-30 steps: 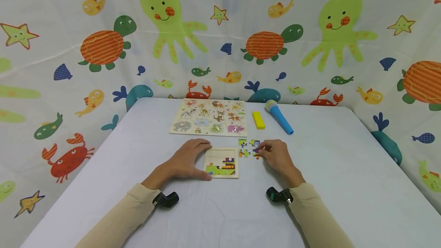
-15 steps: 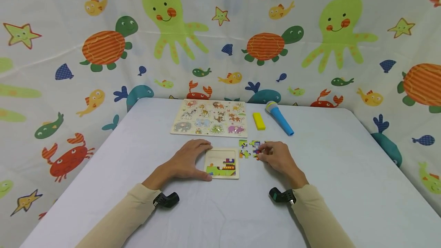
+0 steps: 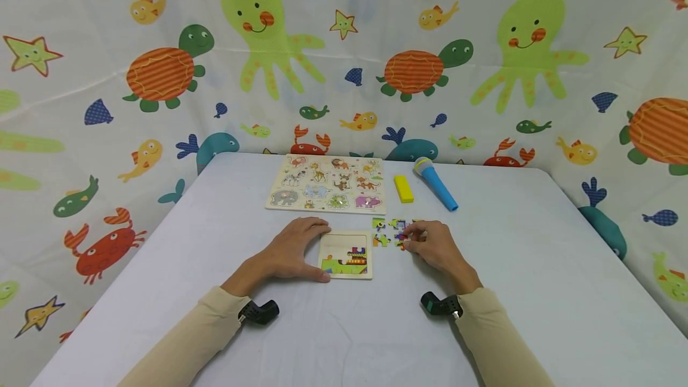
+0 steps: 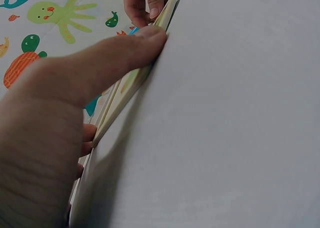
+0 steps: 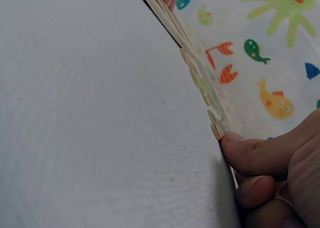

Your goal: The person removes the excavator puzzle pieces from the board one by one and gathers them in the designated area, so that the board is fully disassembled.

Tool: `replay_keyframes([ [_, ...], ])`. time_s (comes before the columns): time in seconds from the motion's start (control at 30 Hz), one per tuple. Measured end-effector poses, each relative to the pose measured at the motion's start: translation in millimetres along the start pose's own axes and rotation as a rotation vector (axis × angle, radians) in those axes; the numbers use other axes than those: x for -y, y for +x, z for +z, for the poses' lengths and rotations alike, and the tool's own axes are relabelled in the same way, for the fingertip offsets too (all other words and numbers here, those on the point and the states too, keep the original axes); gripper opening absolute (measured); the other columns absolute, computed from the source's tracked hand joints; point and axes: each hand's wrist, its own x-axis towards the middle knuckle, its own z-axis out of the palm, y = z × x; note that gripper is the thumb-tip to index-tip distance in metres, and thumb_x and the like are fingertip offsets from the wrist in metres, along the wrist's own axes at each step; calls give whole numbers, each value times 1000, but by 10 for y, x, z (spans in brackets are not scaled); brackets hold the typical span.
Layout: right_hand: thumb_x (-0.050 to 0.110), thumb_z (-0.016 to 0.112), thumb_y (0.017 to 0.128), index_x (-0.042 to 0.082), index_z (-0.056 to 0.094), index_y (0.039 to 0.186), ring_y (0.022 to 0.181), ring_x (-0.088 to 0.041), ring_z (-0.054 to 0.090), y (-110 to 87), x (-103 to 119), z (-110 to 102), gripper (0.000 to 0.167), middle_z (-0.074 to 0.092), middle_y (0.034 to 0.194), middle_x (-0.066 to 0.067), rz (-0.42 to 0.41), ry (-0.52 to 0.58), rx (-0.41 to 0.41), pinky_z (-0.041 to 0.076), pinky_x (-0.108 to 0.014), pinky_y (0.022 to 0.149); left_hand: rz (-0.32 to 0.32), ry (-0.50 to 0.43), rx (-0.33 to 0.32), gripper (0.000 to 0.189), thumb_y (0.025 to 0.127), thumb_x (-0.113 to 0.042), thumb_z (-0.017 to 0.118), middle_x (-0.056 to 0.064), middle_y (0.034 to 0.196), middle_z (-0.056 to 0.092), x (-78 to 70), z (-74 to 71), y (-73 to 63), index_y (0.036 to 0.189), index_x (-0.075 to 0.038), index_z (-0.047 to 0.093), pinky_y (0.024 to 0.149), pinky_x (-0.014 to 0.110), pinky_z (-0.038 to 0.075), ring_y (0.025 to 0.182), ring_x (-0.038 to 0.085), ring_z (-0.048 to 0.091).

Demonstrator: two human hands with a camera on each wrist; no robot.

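My left hand [image 3: 292,249] spans the left side of a small wooden puzzle tray [image 3: 329,235], thumb at its near edge and fingers at its far left corner. Fitted pieces with green and striped colours lie along the tray's bottom and right; its upper left shows bare wood. Just right of it, several loose jigsaw pieces [image 3: 381,240] lie on the table. My right hand [image 3: 434,246] pinches at a purple and orange jigsaw piece [image 3: 400,243] among them, fingers curled. The right wrist view has the thumb [image 5: 250,155] against the piece's edge; the fingers partly hide it.
Behind the tray lies a larger wooden animal puzzle board [image 3: 328,184]. To its right are a yellow block [image 3: 404,189] and a blue toy microphone [image 3: 438,185]. A sea-animal print curtain [image 3: 333,94] hangs behind the white table [image 3: 527,267].
The right hand has shifted slightly to the right and nearer, uncovering part of a loose piece behind its fingers. The left hand and the tray keep their place.
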Motion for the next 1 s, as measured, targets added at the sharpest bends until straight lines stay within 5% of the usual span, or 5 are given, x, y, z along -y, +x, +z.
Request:
replay_keyframes([
  [0.53, 18, 76, 91, 8, 70, 113, 70, -21, 57, -5, 76, -41, 25, 57, 96, -9, 27, 44, -32, 50, -27, 59, 3, -8, 0, 106, 66, -81, 72, 0, 155, 43, -12, -23, -23, 149, -19, 50, 122, 51, 25, 147, 27, 32],
  [0.83, 13, 75, 91, 6, 69, 103, 61, -18, 55, -20, 339, 28, 16, 59, 85, -7, -89, 101, 28, 47, -26, 53, -4, -10, 3, 106, 66, -81, 72, 0, 155, 43, -9, -35, -63, 149, -19, 51, 122, 52, 26, 147, 28, 32],
  [1.0, 14, 75, 91, 8, 70, 101, 68, -18, 55, -46, 507, 126, 12, 59, 84, -4, -136, 41, 83, 49, -25, 56, -4, -16, 0, 106, 66, -81, 72, -1, 155, 42, -20, -23, -31, 149, -20, 50, 122, 52, 24, 148, 27, 30],
])
